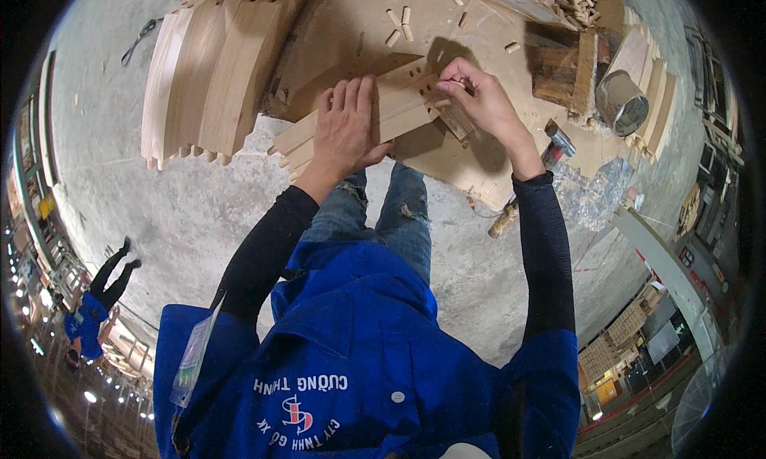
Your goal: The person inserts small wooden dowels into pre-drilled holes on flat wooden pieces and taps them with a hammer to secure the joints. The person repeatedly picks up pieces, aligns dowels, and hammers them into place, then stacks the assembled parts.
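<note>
My left hand (348,128) lies across several pale curved wooden pieces (399,108), fingers over the top and thumb at the near edge, gripping them side by side. Their right ends have rows of drilled holes; rounded tenons show at the left ends. At the drilled ends, my right hand (483,100) is closed in a pinch on a small wooden dowel (458,83), mostly covered by the fingers. Another dowel (441,104) sticks out at the end of the pieces, just below my fingertips. A short wooden block (456,121) lies beneath them.
Loose dowels (406,16) lie scattered on the brown work surface (343,36), with a dowel pile (562,0) at the far right. A hammer (558,144) rests at the right edge near a tin can (622,104). Stacked curved slats (207,76) stand left. A person (92,315) is far left.
</note>
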### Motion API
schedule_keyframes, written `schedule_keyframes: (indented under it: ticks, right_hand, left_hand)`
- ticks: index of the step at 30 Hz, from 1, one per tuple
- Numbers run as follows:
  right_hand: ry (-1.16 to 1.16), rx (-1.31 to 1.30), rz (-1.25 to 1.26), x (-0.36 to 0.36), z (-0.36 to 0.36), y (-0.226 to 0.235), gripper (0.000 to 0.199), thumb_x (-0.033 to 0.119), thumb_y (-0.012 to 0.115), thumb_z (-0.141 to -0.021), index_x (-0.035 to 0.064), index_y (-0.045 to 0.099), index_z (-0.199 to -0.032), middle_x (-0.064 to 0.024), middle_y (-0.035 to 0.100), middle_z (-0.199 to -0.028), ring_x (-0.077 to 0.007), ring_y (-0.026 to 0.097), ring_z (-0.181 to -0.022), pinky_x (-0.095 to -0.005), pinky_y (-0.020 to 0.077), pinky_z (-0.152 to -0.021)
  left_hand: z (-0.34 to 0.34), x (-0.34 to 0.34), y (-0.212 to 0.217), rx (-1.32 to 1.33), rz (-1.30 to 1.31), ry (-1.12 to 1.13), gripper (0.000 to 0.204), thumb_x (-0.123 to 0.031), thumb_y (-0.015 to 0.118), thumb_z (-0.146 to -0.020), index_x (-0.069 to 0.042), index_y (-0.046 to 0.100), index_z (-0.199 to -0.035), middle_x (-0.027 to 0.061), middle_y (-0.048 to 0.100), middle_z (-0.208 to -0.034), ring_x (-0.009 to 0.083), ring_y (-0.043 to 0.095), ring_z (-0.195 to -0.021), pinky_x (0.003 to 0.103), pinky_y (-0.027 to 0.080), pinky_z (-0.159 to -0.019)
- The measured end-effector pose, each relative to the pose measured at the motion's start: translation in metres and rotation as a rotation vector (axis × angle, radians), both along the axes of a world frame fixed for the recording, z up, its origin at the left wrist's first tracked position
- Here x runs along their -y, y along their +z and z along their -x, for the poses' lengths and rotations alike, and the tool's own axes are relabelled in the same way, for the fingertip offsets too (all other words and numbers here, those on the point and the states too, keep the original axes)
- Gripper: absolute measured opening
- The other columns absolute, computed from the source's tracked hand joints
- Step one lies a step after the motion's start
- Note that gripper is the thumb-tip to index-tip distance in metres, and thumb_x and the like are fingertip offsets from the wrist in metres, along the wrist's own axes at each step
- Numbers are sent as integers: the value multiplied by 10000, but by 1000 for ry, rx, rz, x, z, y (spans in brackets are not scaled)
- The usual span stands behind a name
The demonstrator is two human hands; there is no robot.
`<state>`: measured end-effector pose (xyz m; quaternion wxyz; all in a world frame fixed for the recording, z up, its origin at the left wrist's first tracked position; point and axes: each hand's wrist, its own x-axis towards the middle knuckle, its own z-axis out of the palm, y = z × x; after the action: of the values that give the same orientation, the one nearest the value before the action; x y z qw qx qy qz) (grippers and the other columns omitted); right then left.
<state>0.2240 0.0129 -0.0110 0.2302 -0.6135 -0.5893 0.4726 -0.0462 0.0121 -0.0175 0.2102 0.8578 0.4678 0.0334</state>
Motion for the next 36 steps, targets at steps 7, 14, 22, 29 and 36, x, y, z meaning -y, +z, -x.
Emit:
schedule_keyframes:
  ticks: [7, 14, 22, 29, 36]
  right_hand:
    - [237, 186, -166, -13, 4, 17, 126, 27, 632, -928, 29, 587, -1045, -145, 689, -977, -296, 667, -934, -400, 524, -785]
    - [332, 334, -329, -16, 4, 2, 340, -30, 579, -859, -1, 597, -1197, -210, 685, -1021, -418, 642, -1023, -468, 520, -873]
    - [242, 322, -68, -22, -3, 9, 306, 130, 638, -951, 62, 611, -1247, -193, 692, -1094, -391, 657, -1024, -440, 525, -875]
    - [25, 113, -153, -22, -1, -14, 151, 186, 650, -990, 77, 669, -1091, -125, 728, -1009, -293, 705, -935, -383, 537, -842]
    - [35, 107, -21, -34, 6, -16, 57, 80, 640, -983, 25, 648, -998, -45, 702, -913, -133, 688, -921, -311, 537, -834]
  left_hand:
    - [1, -1, -1, 15, -26, -30, 1120, -491, 853, -616, 11, 334, -1471, 199, 473, -1354, 371, 425, -1320, 491, 302, -1129]
    - [-1, -1, -1, -1, -22, -41, 1129, -515, 841, -622, 27, 327, -1470, 198, 470, -1354, 368, 425, -1320, 493, 297, -1129]
    - [-2, -3, 4, -36, -30, -33, 1100, -475, 858, -615, 39, 355, -1448, 173, 479, -1360, 339, 439, -1289, 476, 320, -1120]
    - [-1, -1, 1, 14, -28, -33, 1123, -494, 856, -615, 25, 328, -1458, 198, 470, -1347, 372, 422, -1314, 496, 299, -1129]
    - [-1, -2, 3, 11, -23, -28, 1115, -491, 855, -615, 20, 334, -1458, 197, 473, -1345, 376, 428, -1311, 492, 304, -1121]
